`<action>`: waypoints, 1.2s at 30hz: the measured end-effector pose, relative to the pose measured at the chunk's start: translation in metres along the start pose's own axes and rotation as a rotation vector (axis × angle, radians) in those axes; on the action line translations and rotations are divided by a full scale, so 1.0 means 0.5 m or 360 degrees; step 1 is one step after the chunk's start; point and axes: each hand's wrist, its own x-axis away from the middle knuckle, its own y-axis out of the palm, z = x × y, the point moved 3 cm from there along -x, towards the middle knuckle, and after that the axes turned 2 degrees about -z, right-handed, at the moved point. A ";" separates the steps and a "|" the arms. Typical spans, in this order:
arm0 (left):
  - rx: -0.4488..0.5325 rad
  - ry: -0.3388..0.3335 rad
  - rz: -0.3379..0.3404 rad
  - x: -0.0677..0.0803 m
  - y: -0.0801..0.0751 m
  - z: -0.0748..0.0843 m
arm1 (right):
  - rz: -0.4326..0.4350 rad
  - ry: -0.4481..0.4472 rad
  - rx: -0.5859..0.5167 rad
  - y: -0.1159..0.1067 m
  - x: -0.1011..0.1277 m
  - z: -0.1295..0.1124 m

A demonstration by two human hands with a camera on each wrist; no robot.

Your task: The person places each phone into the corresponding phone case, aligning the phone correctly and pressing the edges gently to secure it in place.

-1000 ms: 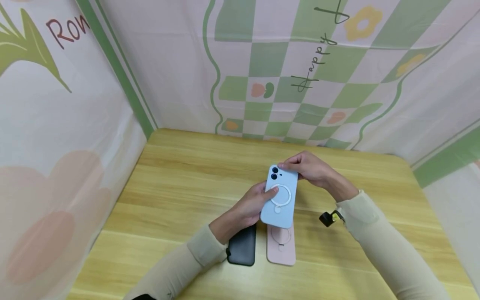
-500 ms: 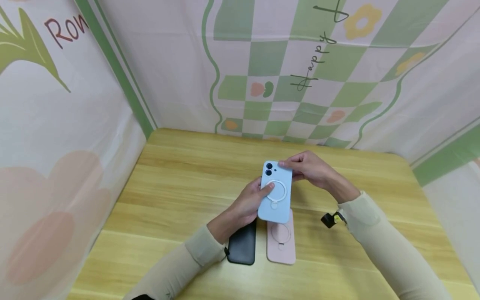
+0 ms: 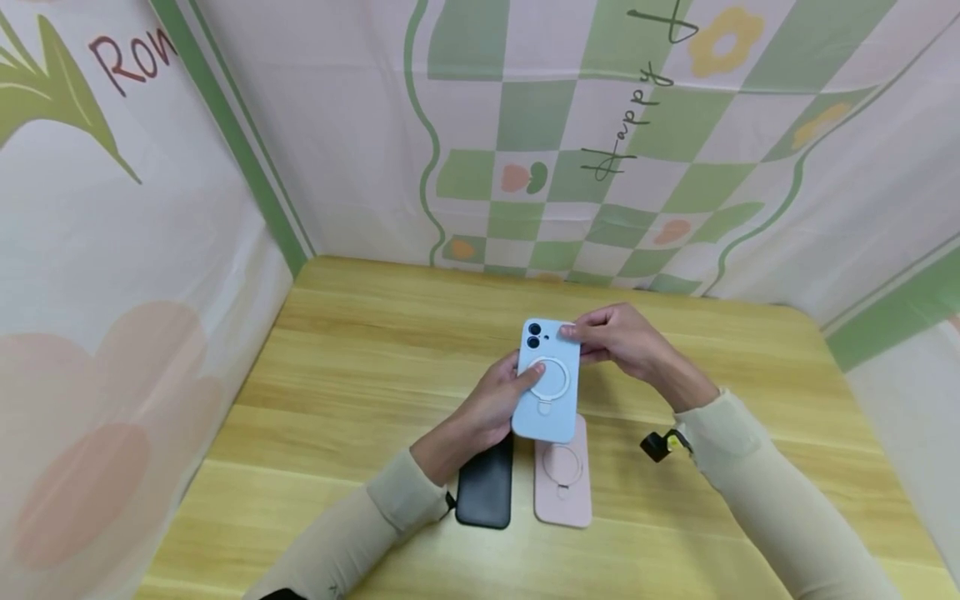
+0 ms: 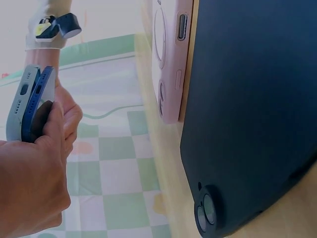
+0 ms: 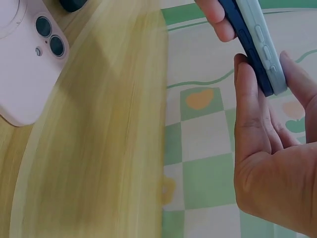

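In the head view, a light blue phone case (image 3: 546, 417) with a white ring on its back is held up above the table. A dark blue phone (image 4: 38, 106) lies against its inner side in the left wrist view, and a narrow gap shows between their ends. My left hand (image 3: 491, 400) grips both, thumb on the case's back by the ring, fingers beneath. At the upper right corner, my right hand (image 3: 618, 337) pinches case and phone between thumb and fingers. In the right wrist view their side buttons run side by side.
Below the hands, a pink phone case (image 3: 564, 504) with a ring lies on the wooden table (image 3: 337, 375). A black phone case (image 3: 483, 496) is left of it, partly under my left wrist. Patterned cloth (image 3: 360, 167) hangs behind and beside the table.
The light blue case has shifted slightly up and left and turned a little more upright, uncovering more of the pink case. Both hands keep their hold.
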 end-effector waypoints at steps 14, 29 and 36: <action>0.0030 -0.0002 -0.0018 0.004 -0.004 0.001 | 0.0027 -0.0027 -0.0034 0.008 -0.001 -0.002; 0.0046 0.0007 -0.0034 0.006 -0.001 0.001 | 0.0012 -0.0072 -0.0194 0.018 -0.004 0.009; 0.0007 0.0009 -0.0045 0.007 -0.004 0.005 | 0.0007 -0.0062 -0.0161 0.018 0.000 -0.001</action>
